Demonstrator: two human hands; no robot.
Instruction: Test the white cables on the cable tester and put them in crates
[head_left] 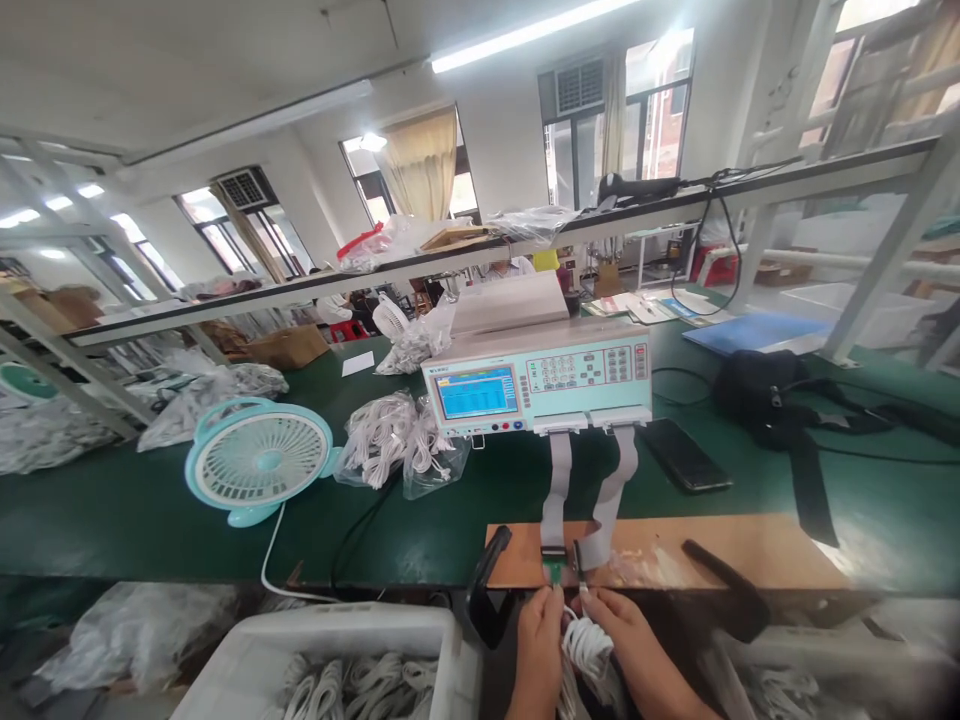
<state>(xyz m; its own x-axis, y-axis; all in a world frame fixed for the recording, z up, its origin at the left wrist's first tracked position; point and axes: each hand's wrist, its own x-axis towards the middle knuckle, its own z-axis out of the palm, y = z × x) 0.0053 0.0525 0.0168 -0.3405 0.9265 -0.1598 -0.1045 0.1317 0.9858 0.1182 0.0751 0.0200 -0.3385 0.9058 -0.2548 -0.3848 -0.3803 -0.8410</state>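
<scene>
My left hand (538, 635) pinches one end of a coiled white cable (589, 645), right up against the small green circuit board (553, 570). That board ends the left grey ribbon cable (556, 490). Close beside it, my right hand (626, 635) grips the other end of the cable, at the connector of the right ribbon cable (611, 500). Fingers hide whether either plug is seated. The coil hangs between both hands. Both ribbons run down from a bench tester (585, 380) with a lit blue screen, onto a wooden board (675, 550) at the table edge.
Left of the tester lie bagged white cables (382, 440) and a turquoise fan (262, 455). A phone (686, 455) and black bag (757, 390) lie right. Black clamps (489, 590) sit on the wooden board. Below left stands a white bin (450, 650) of coiled cables. A shelf crosses behind.
</scene>
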